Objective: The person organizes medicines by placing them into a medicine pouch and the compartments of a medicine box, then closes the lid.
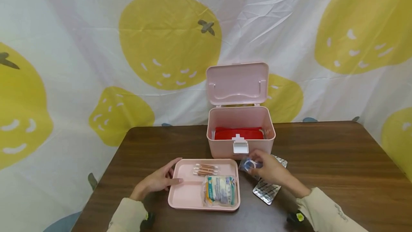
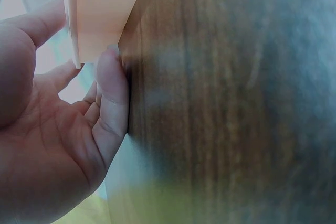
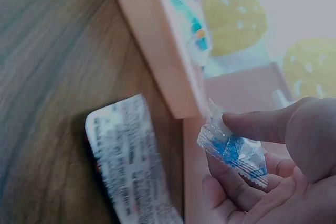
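Observation:
My left hand [image 1: 157, 179] grips the left side of a pink divided tray [image 1: 184, 197], its thumb over the rim and other fingers along the outer wall. Several cotton swabs [image 1: 206, 169] with brown sticks lie in the tray's upper compartment. Below them, toward the right, is a clear plastic packet [image 1: 220, 190] with green and white printing. Just past the tray's right rim, my right hand [image 1: 271, 169] pinches a small clear wrapper with blue print [image 3: 231, 148] between thumb and fingers. Its contents are hard to make out. Under that hand lies a silver blister pack [image 1: 267, 191].
Behind the tray stands a pink box [image 1: 222, 149] with its lid [image 1: 237, 85] raised and a white latch [image 1: 240, 146] in front. Something red [image 1: 238, 133] lies inside it. Another silver pack [image 1: 280, 161] shows beyond my right hand. A patterned cloth hangs behind the wooden table [image 1: 325, 156].

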Demonstrator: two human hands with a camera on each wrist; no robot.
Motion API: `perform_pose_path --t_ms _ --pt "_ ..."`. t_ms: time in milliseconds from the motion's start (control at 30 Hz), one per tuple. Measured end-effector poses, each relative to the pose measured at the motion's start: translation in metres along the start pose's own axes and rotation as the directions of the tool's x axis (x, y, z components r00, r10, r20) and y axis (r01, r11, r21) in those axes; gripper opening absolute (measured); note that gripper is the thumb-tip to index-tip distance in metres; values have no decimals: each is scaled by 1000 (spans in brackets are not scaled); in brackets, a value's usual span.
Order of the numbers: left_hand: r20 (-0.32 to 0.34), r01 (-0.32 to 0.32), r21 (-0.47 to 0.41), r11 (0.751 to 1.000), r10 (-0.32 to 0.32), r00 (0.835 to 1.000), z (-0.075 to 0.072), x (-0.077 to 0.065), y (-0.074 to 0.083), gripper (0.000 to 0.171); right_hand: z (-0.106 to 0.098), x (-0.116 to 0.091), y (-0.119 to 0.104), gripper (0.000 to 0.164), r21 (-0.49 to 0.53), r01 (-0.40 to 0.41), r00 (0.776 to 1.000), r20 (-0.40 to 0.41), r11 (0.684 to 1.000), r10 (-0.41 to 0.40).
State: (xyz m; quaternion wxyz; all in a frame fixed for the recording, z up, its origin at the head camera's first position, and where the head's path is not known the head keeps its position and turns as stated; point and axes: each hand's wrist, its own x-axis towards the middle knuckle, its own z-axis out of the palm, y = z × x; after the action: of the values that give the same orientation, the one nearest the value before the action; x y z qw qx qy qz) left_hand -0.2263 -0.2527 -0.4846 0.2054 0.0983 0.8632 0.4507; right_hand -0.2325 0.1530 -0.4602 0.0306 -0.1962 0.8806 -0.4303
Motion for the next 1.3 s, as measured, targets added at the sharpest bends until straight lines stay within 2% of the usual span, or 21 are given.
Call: perform_pose_path --t_ms 133,233,333,600,767,933,1100,1300 --pt "1 6 7 1000 -6 1000 -2 3 -3 84 -5 -2 -8 32 84 12 998 58 996 -17" --pt "1 2 10 1000 -2 1000 -2 4 -5 84 -5 -4 -14 31 151 43 994 96 988 -58" --pt "0 -7 6 1000 7 1000 -2 3 -4 84 -1 -5 -23 30 171 73 988 122 983 -94" --pt "3 -3 8 1000 3 1000 -1 2 -3 83 19 2 -49 33 18 148 981 127 989 -150" --pt "12 5 -5 1000 -5 1000 -1 2 -5 84 35 14 -66 34 -24 160 975 162 987 -154" --pt "7 5 -8 1000 -5 1000 -1 1 -5 84 52 32 -83 33 -48 186 971 164 981 -176" --pt "8 13 -5 1000 -13 1000 -1 0 -4 84 65 53 -94 34 -90 164 976 161 982 -148" --pt "13 -9 -6 1000 9 1000 -1 0 -2 82 79 67 -97 34 -104 126 970 221 987 -100"
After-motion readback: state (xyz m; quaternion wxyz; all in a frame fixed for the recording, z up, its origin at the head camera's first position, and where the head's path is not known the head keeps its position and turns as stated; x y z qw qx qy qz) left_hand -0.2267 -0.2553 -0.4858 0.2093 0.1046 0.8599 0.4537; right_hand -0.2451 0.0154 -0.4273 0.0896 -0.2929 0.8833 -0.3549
